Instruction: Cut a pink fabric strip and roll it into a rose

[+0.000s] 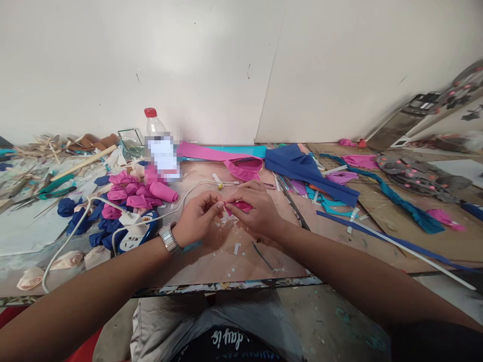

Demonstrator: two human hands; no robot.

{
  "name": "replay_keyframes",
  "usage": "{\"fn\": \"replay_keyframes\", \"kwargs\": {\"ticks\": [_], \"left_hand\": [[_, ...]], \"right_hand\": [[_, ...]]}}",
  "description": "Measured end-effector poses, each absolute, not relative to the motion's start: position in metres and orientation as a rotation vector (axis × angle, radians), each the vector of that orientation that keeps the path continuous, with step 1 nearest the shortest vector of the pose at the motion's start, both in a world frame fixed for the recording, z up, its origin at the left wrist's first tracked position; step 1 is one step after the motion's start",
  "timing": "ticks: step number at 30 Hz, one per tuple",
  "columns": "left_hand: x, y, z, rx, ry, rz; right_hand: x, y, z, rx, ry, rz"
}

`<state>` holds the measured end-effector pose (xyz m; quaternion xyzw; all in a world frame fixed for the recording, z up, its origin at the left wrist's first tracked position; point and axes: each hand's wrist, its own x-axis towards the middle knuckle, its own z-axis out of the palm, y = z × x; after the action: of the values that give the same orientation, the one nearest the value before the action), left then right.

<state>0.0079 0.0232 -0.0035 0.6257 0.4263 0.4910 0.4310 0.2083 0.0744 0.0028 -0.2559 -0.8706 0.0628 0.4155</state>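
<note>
Where both hands meet over the brown work surface [211, 266], a small pink piece [243, 206] sits between them, near the middle of the bench. Right hand [258, 208] – thumb and fingers pinched on it, most of the piece hidden behind the fingers. Left hand [199, 216] – thumb and index together at its left end; I can't tell whether they clamp the edge or just touch it. Metal-band watch [169, 238] on my left wrist.

Below my hands: white scraps [236, 249] and a thin dark strip [262, 255], lying loose. White cable [188, 193] runs behind my left hand; a white plug [132, 221] sits in the blue-and-white power strip [132, 242], just left of my wrist. Around that, pink rolls [130, 190] heaped over dark blue rolls [100, 239], pale rolls [32, 278] nearer the front edge. Green-handled pliers [56, 186] far left.

Behind the hands: red-capped bottle [153, 120], with a blurred lit screen [164, 158] in front of it. Right of those, a long pink strip [204, 151] beside a light blue strip [241, 151], then a dark blue cloth [290, 163]. Farther right, a wrinkled teal strip [392, 193] on cardboard [381, 216], and a white stick [400, 245] across a narrow blue strip [343, 223].
</note>
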Motion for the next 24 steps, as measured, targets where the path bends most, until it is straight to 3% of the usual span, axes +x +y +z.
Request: {"fn": "replay_keyframes", "kwargs": {"ticks": [24], "left_hand": [[0.0058, 0.0270, -0.0114, 1.633, 1.174, 1.258]], "right_hand": [[0.2087, 0.0785, -0.0028, -0.628, -2.149, 0.204]]}}
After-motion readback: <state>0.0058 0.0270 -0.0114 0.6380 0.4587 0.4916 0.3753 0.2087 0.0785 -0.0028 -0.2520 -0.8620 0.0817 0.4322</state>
